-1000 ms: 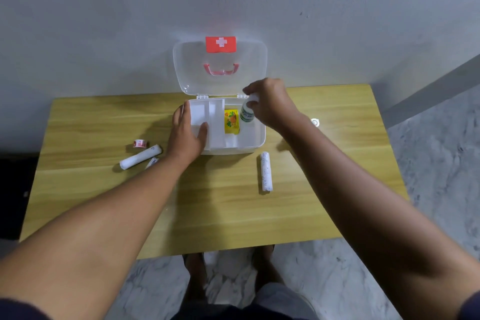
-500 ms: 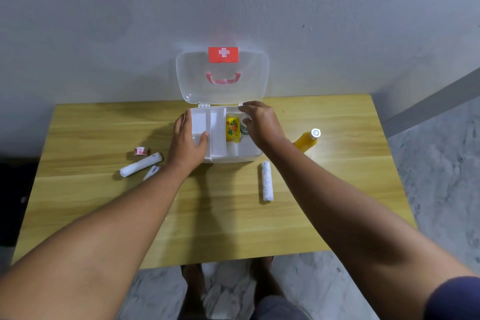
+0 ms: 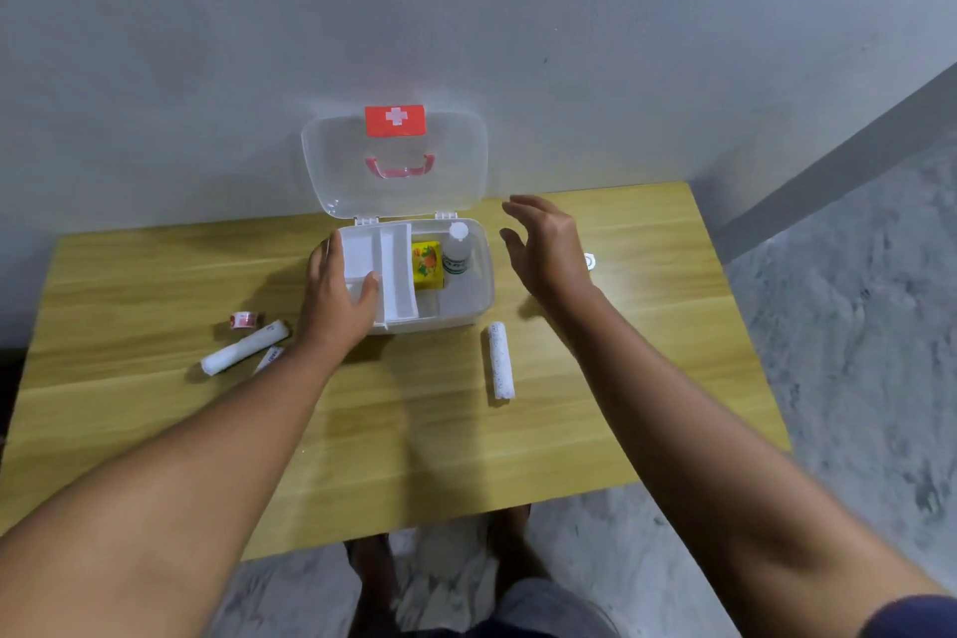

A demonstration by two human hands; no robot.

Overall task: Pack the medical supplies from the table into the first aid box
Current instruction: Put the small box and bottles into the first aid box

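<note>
The clear first aid box (image 3: 479,298) stands open at the back of the wooden table (image 3: 414,430), its lid (image 3: 331,161) leaning on the wall. Inside stand a small white bottle (image 3: 457,251) and a yellow carton (image 3: 428,265), beside a white divider tray (image 3: 396,275). My left hand (image 3: 336,298) grips the box's left front edge, thumb inside. My right hand (image 3: 546,246) hovers empty, fingers apart, just right of the box. A white bandage roll (image 3: 500,368) lies in front of the box. Another roll (image 3: 243,347), a small tube (image 3: 269,359) and a red tape roll (image 3: 243,320) lie to the left.
A white cap of a bottle (image 3: 589,262) peeks out behind my right hand, its body hidden. The wall rises right behind the box. Beyond the table's right and front edges is marbled grey floor (image 3: 854,326), with my feet below the front edge.
My right hand set the small white bottle upright in the box, let go and drew back to the right. The left hand stayed on the box.
</note>
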